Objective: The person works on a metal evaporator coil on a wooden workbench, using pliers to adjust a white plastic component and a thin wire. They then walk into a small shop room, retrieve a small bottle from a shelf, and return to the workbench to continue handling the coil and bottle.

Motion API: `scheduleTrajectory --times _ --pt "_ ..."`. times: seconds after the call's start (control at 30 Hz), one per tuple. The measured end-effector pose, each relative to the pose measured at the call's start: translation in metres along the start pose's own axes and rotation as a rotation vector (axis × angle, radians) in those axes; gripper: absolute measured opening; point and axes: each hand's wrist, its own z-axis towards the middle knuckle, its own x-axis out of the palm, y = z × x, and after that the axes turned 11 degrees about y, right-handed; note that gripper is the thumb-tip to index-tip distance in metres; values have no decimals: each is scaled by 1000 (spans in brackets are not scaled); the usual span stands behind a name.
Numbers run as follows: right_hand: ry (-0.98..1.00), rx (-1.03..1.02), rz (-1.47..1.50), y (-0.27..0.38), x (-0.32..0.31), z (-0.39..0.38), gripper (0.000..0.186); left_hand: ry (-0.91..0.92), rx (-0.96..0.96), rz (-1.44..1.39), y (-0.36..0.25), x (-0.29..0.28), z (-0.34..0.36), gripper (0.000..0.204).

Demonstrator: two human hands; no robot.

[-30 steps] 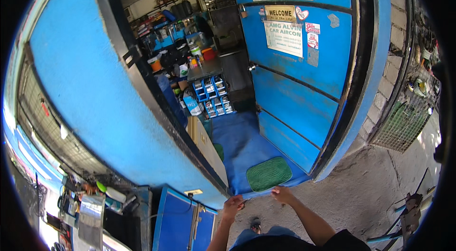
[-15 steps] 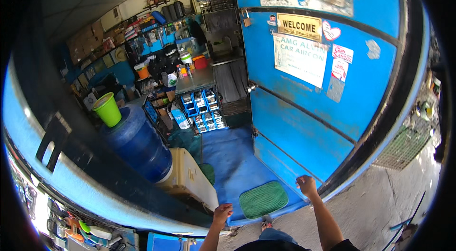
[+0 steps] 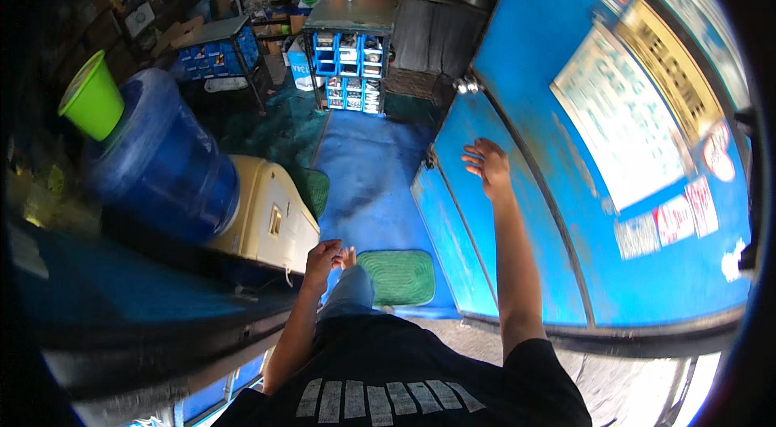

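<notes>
My right hand [image 3: 488, 164] reaches forward with its fingers spread and nothing in it. It is in front of the blue door [image 3: 529, 265], below the round metal knob [image 3: 467, 86]; whether it touches the door I cannot tell. Low on the left, my left hand [image 3: 322, 264] is loosely curled, with nothing visible in it. It hangs beside my bent leg [image 3: 350, 286], near the cream water dispenser [image 3: 271, 221]. A big blue water bottle [image 3: 174, 160] lies over the dispenser, topped by a lime green bucket [image 3: 95, 100].
A green oval mat [image 3: 396, 277] lies on the blue floor covering [image 3: 360, 160] just inside the doorway. Farther in stands a workbench [image 3: 352, 13] with blue parts bins [image 3: 349, 63] below. Left of it is a low table [image 3: 206, 33]. A sink area with grey curtains [image 3: 432, 35] is behind.
I have moved forward into the doorway, so the door, bottle and bench are closer. My right hand has risen toward the knob and its fingers have spread. One leg has stepped onto the floor inside.
</notes>
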Motion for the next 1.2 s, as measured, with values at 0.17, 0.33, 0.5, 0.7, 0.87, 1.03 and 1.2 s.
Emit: scheduleTrajectory --times 0.17,0.33,0.5,0.7,0.87,1.03,1.2 --pt "-220 69 170 -46 -54 107 43 -64 -80 -42 -31 -22 102 28" --pt "-372 216 338 -78 -80 177 50 -191 -30 -58 -84 -57 219 25" --pt "-638 291 260 -99 -64 202 39 -85 -26 -14 -142 -70 340 25" --pt "-836 497 111 -160 -39 249 28 33 -44 137 -205 -40 453 25" --pt "-369 473 228 -206 -16 362 22 89 -162 249 -230 -17 531 29" --pt "-244 399 100 -164 42 502 37 124 -238 265 -258 2 608 31" --pt "-122 287 -10 -103 52 616 47 107 -207 364 -303 34 694 31"
